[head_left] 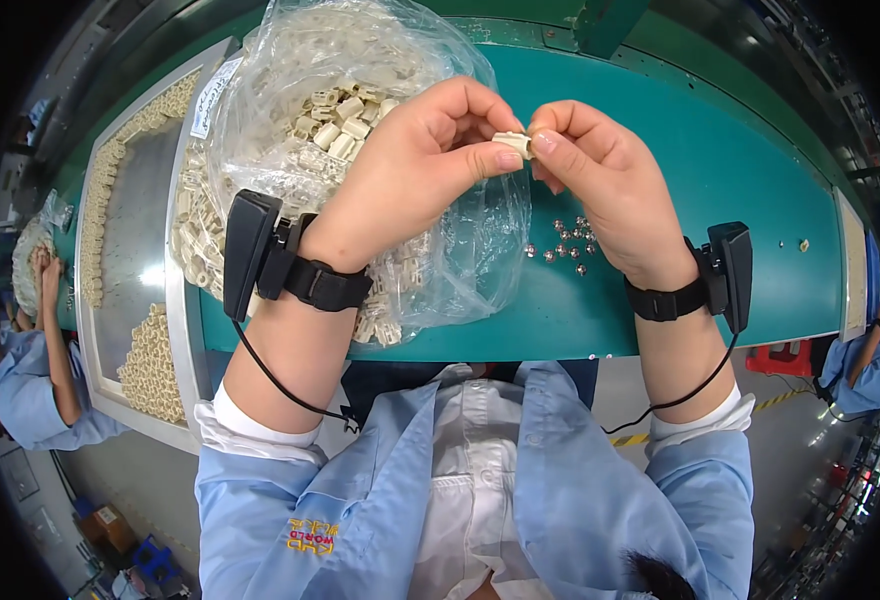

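Observation:
A small cream plastic part (512,144), short and tube-like, is pinched between the thumb and fingers of my left hand (400,170). The fingertips of my right hand (605,175) press together at the part's right end; whether they grip the part itself or some tiny piece is hidden. Both hands are raised over the green table (680,150). Beneath my right hand lies a loose group of small shiny metal pieces (563,238). A clear plastic bag (475,265) holds a heap of similar cream parts (345,122) behind and below my left hand.
Left of the bag stands a metal-framed tray (188,330) with cream parts (152,370) packed along its edges. A few tiny bits (803,245) lie far right on the table. A red stool (780,358) stands beyond. Other people in blue (45,385) sit at either side.

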`<action>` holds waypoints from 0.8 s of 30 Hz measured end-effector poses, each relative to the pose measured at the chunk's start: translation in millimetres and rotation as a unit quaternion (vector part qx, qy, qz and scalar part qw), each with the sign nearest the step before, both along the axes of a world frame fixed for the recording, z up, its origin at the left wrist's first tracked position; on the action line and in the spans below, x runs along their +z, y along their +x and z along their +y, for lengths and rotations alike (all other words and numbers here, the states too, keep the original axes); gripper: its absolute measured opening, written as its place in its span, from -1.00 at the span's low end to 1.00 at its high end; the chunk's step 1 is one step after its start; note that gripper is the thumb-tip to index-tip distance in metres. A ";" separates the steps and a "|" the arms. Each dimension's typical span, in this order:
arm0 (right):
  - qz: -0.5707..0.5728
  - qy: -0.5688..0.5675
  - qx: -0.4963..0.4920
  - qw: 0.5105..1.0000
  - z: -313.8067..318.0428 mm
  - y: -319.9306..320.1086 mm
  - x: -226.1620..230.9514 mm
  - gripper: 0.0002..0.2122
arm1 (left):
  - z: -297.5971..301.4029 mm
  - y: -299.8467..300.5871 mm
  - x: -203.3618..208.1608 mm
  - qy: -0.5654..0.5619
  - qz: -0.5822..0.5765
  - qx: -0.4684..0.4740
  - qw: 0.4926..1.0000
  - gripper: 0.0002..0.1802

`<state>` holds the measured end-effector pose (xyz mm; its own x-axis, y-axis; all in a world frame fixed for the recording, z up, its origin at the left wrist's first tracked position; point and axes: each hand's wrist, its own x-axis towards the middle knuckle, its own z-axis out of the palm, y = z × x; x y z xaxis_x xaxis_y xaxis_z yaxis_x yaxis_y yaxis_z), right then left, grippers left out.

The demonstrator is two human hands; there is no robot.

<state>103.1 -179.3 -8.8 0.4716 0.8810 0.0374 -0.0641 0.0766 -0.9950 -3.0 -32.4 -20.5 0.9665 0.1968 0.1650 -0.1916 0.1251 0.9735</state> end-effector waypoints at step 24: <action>0.019 0.168 0.116 0.979 0.0 1.1 1.4 -0.85 | 1.9 -3.7 3.0 -0.140 -0.124 -0.122 0.975 -0.77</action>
<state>104.2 -179.3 -7.4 0.2666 0.9053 0.3309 -0.1546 0.3790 -0.9124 -6.8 -30.5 -17.5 0.9278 0.0369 0.3713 -0.3471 0.4510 0.8223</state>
